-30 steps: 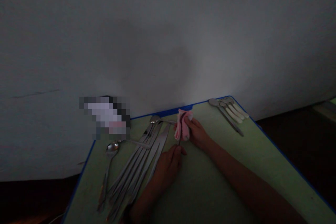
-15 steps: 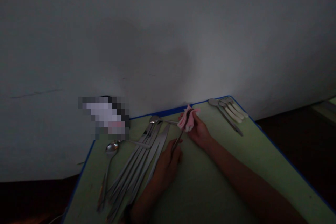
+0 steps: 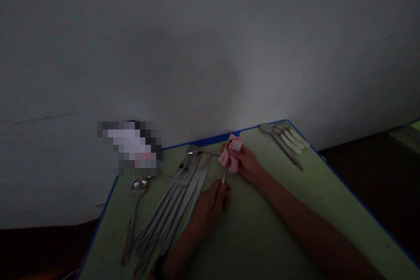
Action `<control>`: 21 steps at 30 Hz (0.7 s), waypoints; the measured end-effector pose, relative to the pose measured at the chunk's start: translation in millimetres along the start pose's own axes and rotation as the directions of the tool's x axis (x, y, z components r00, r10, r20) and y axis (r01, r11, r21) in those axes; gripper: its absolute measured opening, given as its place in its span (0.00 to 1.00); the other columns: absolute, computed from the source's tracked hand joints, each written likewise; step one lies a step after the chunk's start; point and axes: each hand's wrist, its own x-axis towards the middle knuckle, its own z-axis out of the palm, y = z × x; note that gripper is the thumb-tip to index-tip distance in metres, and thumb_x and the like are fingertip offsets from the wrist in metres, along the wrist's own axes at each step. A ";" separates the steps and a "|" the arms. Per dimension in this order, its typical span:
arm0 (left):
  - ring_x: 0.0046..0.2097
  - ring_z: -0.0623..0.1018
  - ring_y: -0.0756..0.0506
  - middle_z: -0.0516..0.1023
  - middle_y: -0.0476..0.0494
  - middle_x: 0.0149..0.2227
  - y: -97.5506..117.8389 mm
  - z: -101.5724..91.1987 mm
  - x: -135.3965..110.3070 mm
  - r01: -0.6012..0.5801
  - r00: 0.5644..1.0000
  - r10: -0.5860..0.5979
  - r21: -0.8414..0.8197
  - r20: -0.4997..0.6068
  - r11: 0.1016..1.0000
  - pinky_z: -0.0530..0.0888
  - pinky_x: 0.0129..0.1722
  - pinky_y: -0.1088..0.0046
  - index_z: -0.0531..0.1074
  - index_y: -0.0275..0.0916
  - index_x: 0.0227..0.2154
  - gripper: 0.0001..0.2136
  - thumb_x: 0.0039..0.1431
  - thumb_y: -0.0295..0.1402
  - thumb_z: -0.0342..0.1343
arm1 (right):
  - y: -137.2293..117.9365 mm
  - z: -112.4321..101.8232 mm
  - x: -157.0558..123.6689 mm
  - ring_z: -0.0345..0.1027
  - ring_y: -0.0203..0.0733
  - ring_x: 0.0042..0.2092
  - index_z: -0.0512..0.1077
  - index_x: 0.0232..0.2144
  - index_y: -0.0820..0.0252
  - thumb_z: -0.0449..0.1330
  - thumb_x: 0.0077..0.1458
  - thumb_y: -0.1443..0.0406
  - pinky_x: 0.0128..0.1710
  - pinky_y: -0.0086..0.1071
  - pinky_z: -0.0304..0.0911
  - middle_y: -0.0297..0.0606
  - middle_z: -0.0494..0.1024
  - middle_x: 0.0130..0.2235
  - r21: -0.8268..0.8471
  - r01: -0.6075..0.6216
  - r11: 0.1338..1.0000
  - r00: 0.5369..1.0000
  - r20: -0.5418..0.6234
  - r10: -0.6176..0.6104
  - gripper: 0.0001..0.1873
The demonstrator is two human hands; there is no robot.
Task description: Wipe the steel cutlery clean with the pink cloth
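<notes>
My left hand (image 3: 211, 205) is closed round the lower handle of a piece of metal cutlery (image 3: 225, 175). Its upper end is wrapped in a folded pink and white cloth (image 3: 233, 164), so whether it is a spoon, fork or knife stays hidden. My right hand (image 3: 248, 164) grips the cloth, pressing it round the metal with thumb and fingers. Left of my hands, several table knives (image 3: 183, 201) lie in a slanted row. A spoon (image 3: 193, 150) rests across their far ends, and another spoon (image 3: 139, 186) lies to their left.
Spoons and forks with white handles (image 3: 292, 142) lie at the far right corner, beside a longer metal spoon (image 3: 284, 148). A pixelated item (image 3: 131, 144) sits at the back left. The green table (image 3: 262, 227) has a blue edge and meets a grey wall (image 3: 210, 52).
The cloth has been folded over and closed round the cutlery's upper end, turned by my right hand. My left hand has shifted slightly on the handle, showing its metal neck.
</notes>
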 end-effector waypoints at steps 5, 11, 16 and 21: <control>0.26 0.70 0.49 0.68 0.53 0.22 3.0 -1.3 -0.9 -0.003 1.000 0.003 0.018 0.015 1.000 0.64 0.30 0.74 0.65 0.39 0.34 0.15 0.65 0.40 0.36 | 0.5 0.1 -1.5 0.70 0.35 0.32 0.72 0.32 0.61 0.66 0.41 0.64 0.34 0.30 0.66 0.35 0.78 0.33 -0.038 -0.004 0.999 1.000 0.026 0.005 0.13; 0.26 0.70 0.48 0.67 0.52 0.20 3.0 -0.7 0.4 0.010 1.000 -0.010 -0.001 0.018 1.000 0.64 0.29 0.73 0.66 0.39 0.36 0.16 0.65 0.40 0.35 | 0.7 0.6 -0.7 0.69 0.34 0.26 0.71 0.29 0.63 0.64 0.44 0.57 0.27 0.28 0.64 0.35 0.76 0.27 -0.067 0.026 0.997 0.999 -0.042 -0.029 0.14; 0.23 0.68 0.49 0.65 0.54 0.18 4.6 -1.2 0.5 0.005 1.000 -0.004 -0.048 0.024 0.999 0.63 0.27 0.75 0.66 0.39 0.37 0.17 0.64 0.41 0.35 | 5.2 -0.5 1.6 0.71 0.38 0.31 0.71 0.34 0.61 0.58 0.48 0.52 0.30 0.30 0.65 0.37 0.78 0.32 -0.102 0.204 0.974 0.969 -0.117 -0.216 0.19; 0.21 0.66 0.50 0.64 0.54 0.17 4.7 -4.3 0.8 0.006 0.998 -0.007 0.028 0.057 1.000 0.61 0.24 0.75 0.68 0.38 0.36 0.18 0.64 0.41 0.36 | 7.4 -2.7 -0.8 0.72 0.38 0.32 0.71 0.34 0.61 0.56 0.50 0.51 0.31 0.30 0.65 0.38 0.78 0.32 -0.266 0.308 0.913 0.908 -0.203 -0.366 0.19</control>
